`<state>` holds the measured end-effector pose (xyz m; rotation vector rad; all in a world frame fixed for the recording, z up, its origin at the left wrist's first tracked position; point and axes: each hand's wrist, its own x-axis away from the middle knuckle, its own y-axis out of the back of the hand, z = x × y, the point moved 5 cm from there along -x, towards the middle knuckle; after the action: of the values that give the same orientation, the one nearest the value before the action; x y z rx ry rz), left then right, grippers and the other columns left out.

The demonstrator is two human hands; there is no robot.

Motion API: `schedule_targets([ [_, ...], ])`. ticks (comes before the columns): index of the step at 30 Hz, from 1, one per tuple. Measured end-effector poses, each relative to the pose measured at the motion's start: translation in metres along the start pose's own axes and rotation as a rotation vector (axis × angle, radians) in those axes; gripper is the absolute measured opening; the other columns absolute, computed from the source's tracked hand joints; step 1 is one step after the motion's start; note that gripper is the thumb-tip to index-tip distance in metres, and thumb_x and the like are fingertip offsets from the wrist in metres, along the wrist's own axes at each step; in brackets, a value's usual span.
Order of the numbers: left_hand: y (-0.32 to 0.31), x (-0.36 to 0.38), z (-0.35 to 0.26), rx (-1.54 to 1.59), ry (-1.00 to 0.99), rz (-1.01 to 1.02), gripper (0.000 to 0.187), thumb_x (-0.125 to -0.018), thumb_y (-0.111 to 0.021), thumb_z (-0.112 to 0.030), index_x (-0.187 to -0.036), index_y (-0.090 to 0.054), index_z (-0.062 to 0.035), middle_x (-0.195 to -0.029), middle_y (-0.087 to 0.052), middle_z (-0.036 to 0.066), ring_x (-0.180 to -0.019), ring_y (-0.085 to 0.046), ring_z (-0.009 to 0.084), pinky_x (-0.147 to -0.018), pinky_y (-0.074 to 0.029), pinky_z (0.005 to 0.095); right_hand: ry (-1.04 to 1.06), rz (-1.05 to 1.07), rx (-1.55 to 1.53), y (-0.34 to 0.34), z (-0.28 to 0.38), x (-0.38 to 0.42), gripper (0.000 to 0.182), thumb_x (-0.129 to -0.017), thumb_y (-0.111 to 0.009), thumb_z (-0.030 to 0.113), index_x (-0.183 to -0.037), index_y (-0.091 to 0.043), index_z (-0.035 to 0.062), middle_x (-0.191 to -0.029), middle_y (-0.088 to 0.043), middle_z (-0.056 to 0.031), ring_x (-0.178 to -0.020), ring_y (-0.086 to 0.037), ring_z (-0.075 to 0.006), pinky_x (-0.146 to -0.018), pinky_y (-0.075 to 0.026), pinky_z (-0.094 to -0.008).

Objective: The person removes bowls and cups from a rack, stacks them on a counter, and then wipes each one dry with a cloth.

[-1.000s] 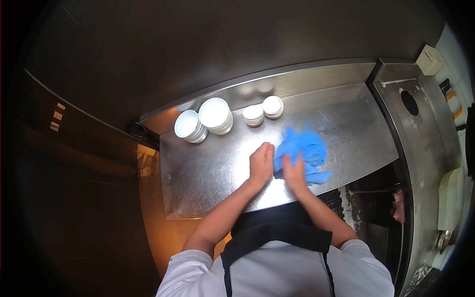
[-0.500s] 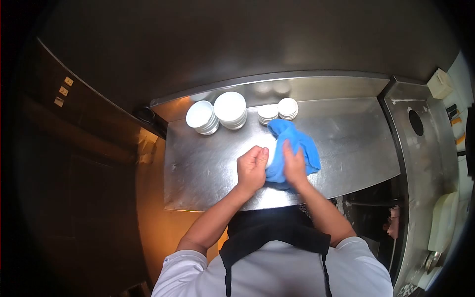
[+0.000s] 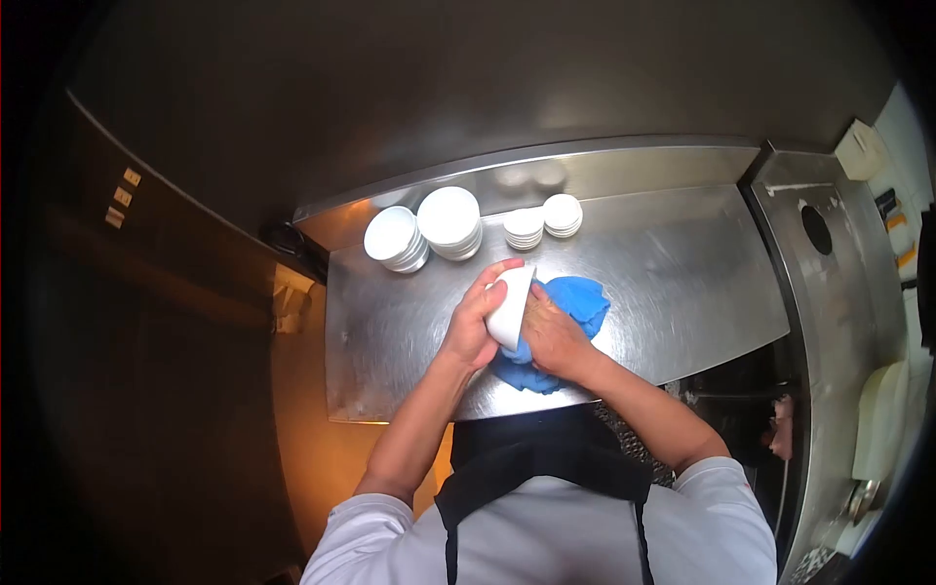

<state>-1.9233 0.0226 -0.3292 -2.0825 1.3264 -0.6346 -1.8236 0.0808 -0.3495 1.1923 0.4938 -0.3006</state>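
Observation:
A white bowl [image 3: 510, 310] is tilted on its side in my left hand [image 3: 473, 322], whose fingers wrap round its outer wall. My right hand [image 3: 558, 336] presses the blue cloth [image 3: 578, 300] against the bowl's open side; its fingertips are partly hidden behind the bowl. Part of the cloth hangs below both hands and part spreads out to the right, over the steel table [image 3: 682, 283].
Two stacks of larger white bowls, one left [image 3: 392, 234] and one beside it [image 3: 449, 219], stand at the table's back. Two stacks of small white dishes [image 3: 524, 226] stand right of them. A steel counter [image 3: 834, 322] adjoins on the right.
The bowl has come into clear view, turned on its side in my left hand. My right hand has moved left and down with the cloth, which is lower and more bunched.

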Motion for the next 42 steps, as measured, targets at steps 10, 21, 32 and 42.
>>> schedule_targets([
  [10, 0.051, -0.006, 0.018, 0.152, 0.119, -0.099, 0.055, -0.095, -0.055, -0.041, -0.131, -0.052, 0.0001, -0.118, -0.063, 0.014, -0.105, -0.063, 0.0257, -0.097, -0.049, 0.0388, -0.082, -0.026, -0.147, 0.001, 0.018, -0.005, 0.059, -0.067, -0.072, 0.004, -0.122, -0.054, -0.0093, -0.131, -0.056, -0.0256, -0.131, -0.048, -0.0372, -0.117, -0.030, -0.0476],
  [21, 0.046, -0.002, 0.006, 0.036, 0.175, -0.097, 0.053, -0.095, -0.055, -0.034, -0.137, -0.044, -0.0046, -0.121, -0.060, 0.014, -0.112, -0.058, 0.0227, -0.102, -0.044, 0.0351, 0.026, -0.203, 0.020, 0.006, 0.015, -0.013, 0.030, -0.077, -0.066, 0.011, -0.104, -0.061, -0.0026, -0.115, -0.062, -0.0250, -0.106, -0.059, -0.0432, -0.091, -0.047, -0.0493],
  [32, 0.051, 0.003, 0.010, -0.056, 0.148, -0.239, 0.047, -0.100, -0.049, -0.038, -0.131, -0.051, -0.0031, -0.125, -0.058, 0.009, -0.114, -0.055, 0.0200, -0.100, -0.043, 0.0341, -0.144, -0.040, -0.265, -0.020, 0.005, 0.000, 0.056, -0.062, -0.070, 0.001, -0.116, -0.058, -0.0054, -0.123, -0.060, -0.0236, -0.126, -0.052, -0.0369, -0.114, -0.033, -0.0498],
  [42, 0.048, 0.004, 0.004, -0.084, -0.028, -0.149, 0.052, -0.099, -0.045, -0.043, -0.130, -0.052, -0.0021, -0.122, -0.060, 0.013, -0.112, -0.058, 0.0223, -0.098, -0.045, 0.0359, -0.189, 0.015, -0.339, -0.006, 0.010, -0.009, 0.055, -0.064, -0.069, 0.002, -0.118, -0.058, -0.0043, -0.122, -0.060, -0.0227, -0.125, -0.053, -0.0347, -0.114, -0.032, -0.0518],
])
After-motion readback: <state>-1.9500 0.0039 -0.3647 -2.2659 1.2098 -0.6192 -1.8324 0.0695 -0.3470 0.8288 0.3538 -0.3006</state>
